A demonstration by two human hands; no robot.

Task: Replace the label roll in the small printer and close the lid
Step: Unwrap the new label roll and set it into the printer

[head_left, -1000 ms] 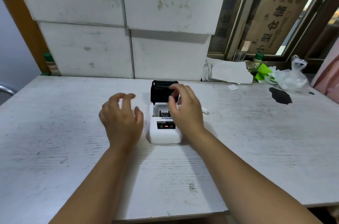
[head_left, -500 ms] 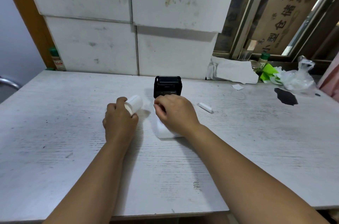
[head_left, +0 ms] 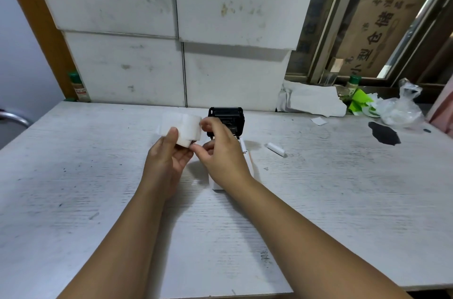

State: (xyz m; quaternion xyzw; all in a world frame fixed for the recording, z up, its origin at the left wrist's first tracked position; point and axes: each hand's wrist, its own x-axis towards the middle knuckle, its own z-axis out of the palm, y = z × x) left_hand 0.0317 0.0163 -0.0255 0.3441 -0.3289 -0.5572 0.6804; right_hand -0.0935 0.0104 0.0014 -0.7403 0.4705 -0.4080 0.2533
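Mid-frame over the pale surface point(head_left: 98, 200), our left hand point(head_left: 166, 161) grips the label roll point(head_left: 187, 129) while our right hand point(head_left: 223, 151) pinches its loose end, ready for the open printer point(head_left: 245, 154)

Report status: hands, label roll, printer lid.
Left hand holds label roll above table; right hand pinches its loose edge. Printer lid open, upright. Small white core lies beside printer, not in the way.

One head-worn wide-angle view looks forward and down across the table point(head_left: 343, 213); forearms enter from the frame's bottom, near the lens.
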